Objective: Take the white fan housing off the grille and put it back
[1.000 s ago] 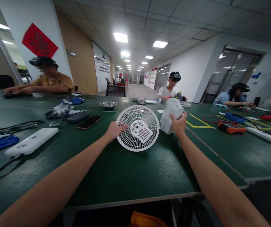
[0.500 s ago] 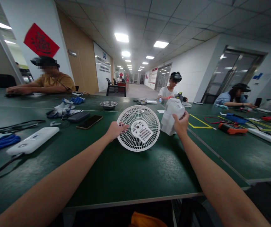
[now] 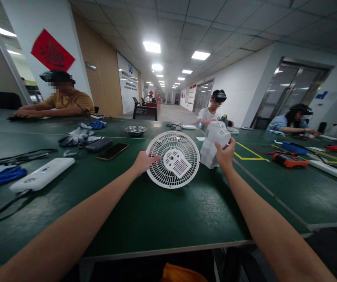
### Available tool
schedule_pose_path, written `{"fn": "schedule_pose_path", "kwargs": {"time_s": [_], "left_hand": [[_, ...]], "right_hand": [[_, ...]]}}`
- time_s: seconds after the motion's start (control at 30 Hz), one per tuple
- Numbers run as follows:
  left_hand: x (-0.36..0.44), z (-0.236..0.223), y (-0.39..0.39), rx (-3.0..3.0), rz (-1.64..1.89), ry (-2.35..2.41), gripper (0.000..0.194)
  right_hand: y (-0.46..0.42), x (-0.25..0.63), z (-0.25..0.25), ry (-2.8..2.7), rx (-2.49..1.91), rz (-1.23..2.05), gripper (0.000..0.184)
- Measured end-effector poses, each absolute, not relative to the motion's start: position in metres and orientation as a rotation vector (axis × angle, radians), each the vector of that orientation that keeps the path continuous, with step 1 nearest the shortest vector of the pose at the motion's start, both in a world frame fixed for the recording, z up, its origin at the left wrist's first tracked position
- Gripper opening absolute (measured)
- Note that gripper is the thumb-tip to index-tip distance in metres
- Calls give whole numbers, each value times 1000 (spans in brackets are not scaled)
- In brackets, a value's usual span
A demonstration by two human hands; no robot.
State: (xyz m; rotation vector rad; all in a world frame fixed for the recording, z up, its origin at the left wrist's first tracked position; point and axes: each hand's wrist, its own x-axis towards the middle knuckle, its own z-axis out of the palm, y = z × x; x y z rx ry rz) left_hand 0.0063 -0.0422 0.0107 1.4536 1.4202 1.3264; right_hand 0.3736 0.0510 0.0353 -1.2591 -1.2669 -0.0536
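A round white fan grille is tilted up over the green table, with a slotted plate at its centre facing me. My left hand grips the grille's left rim, thumb on the near side and the other fingers hidden behind it. My right hand is closed around the right side of a white plastic fan housing with vent slots. The housing stands upright just right of the grille, and a small gap shows between the two. Whether its lower end touches the table I cannot tell.
A metal bowl sits beyond the grille. To the left lie a phone, a dark power bank, gloves and a white power strip. An orange multimeter is at right. Several people sit around the table.
Both hands keep their holds on the grille and the housing. The whole view has shifted very slightly; nothing else has visibly moved.
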Motion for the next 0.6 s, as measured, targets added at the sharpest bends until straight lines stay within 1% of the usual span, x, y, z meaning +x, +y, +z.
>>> {"fn": "schedule_pose_path", "kwargs": {"time_s": [0.17,0.3,0.4,0.6], "left_hand": [[6,10,-41,1439,1323,1437,31],[4,9,-41,1474,1310,1440,30],[4,9,-41,1488,1304,1440,31],[4,8,-39,1492,1324,1424,32]], "right_hand": [[38,367,43,-1260,-1255,-226,76],[23,354,52,-1309,-1134,-310,76],[13,340,55,-1389,-1055,-227,74],[7,312,49,-1445,-1051,-29,71]]}}
